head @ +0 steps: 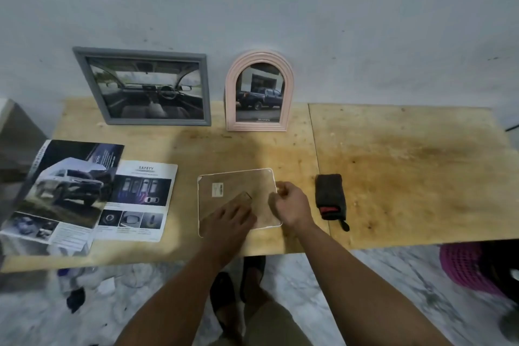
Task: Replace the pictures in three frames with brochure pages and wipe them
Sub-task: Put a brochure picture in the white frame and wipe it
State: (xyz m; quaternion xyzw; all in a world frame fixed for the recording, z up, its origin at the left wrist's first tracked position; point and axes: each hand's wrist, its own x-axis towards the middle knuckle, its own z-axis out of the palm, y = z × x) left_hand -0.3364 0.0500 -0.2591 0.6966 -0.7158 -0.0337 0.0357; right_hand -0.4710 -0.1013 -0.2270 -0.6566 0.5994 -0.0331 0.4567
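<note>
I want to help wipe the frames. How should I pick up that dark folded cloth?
Pinch the dark folded cloth across its two long sides, fingers coming straight down from above. It lies flat on the table, long and narrow, with bare wood either side. The right hand is nearest.

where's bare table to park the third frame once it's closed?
Right board, beyond the cloth, is bare to the wall. A narrower strip lies between pink arched frame and face-down frame. Left is crowded: brochure, loose page, grey frame.
</note>
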